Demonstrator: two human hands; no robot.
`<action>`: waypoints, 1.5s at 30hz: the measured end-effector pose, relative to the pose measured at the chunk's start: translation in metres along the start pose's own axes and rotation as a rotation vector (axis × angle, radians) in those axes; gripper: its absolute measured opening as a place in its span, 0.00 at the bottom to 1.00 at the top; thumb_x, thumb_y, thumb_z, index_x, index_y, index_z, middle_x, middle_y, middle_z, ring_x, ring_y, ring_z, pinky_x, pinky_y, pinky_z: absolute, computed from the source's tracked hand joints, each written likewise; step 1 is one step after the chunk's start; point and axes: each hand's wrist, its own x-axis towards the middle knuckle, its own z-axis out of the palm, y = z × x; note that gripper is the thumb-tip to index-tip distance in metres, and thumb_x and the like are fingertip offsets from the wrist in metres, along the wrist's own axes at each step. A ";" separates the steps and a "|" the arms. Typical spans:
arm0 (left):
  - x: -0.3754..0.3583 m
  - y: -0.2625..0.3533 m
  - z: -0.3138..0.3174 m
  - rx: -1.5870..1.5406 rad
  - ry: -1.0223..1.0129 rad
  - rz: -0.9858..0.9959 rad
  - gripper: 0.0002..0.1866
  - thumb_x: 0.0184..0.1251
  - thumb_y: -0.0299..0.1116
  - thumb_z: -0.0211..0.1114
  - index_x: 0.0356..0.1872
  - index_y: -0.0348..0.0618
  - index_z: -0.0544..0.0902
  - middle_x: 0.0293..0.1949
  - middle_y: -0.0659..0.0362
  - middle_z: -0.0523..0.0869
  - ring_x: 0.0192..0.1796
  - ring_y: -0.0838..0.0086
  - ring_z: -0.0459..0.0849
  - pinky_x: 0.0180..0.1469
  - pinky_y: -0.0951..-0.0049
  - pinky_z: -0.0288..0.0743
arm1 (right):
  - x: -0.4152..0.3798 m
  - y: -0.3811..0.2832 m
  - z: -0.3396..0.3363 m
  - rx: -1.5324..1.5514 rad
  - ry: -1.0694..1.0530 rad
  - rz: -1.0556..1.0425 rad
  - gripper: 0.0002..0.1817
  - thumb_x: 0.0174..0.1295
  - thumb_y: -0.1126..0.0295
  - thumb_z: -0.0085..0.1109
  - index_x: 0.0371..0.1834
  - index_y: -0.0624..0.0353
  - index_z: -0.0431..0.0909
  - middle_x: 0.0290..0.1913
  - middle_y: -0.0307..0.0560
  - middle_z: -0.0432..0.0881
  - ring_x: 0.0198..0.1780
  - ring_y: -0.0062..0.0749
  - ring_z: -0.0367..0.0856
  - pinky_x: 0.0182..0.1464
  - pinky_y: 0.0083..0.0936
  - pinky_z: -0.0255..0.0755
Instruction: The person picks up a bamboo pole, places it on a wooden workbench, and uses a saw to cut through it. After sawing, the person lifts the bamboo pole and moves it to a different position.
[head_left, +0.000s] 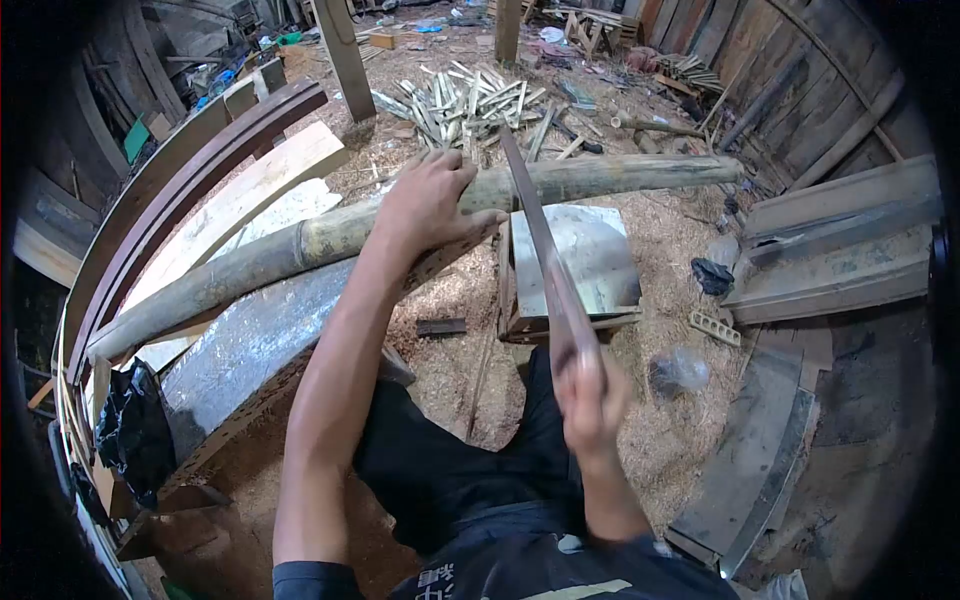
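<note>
Keep your left hand (430, 200) as shown: it is clasped over the bamboo pole (640, 172), fingers bent toward the far side, thumb extended toward the blade. Your right hand (592, 395) is closed in a fist around the handle end of the saw (541, 230) (the handle itself is blurred and mostly covered by the fingers).

The pole lies crosswise in front of you, its left end nearer your body and its right end farther out. The blade points away from you and crosses the pole just right of your left thumb; you cannot tell from this view how deep the teeth sit.

Locate the box (575, 262) with the shiny top on the near side of the pole, below the blade. To its left, a long silvery block (255, 335) lies alongside the pole. Beyond the pole, split sticks (465, 105) form a loose heap on the shavings-covered floor (650, 445).
</note>
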 end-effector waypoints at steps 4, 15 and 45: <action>-0.001 0.003 -0.010 -0.036 -0.020 -0.011 0.38 0.58 0.66 0.69 0.53 0.37 0.84 0.52 0.49 0.83 0.63 0.58 0.78 0.69 0.56 0.70 | 0.099 0.003 0.035 0.098 -0.049 -0.026 0.26 0.79 0.53 0.48 0.22 0.57 0.67 0.16 0.32 0.64 0.16 0.14 0.61 0.19 0.17 0.53; 0.003 -0.002 -0.006 -0.087 -0.027 -0.080 0.29 0.75 0.55 0.56 0.56 0.37 0.84 0.52 0.45 0.82 0.59 0.53 0.80 0.61 0.55 0.74 | 0.095 0.002 0.037 0.080 -0.090 0.069 0.26 0.77 0.53 0.47 0.25 0.62 0.73 0.20 0.35 0.70 0.23 0.17 0.66 0.26 0.23 0.58; 0.031 0.007 -0.003 0.058 -0.039 -0.692 0.31 0.65 0.42 0.58 0.66 0.34 0.74 0.64 0.44 0.78 0.67 0.53 0.76 0.71 0.53 0.62 | 0.101 -0.038 0.031 -0.199 -0.126 0.544 0.28 0.75 0.53 0.53 0.20 0.64 0.69 0.16 0.41 0.65 0.20 0.25 0.64 0.25 0.33 0.58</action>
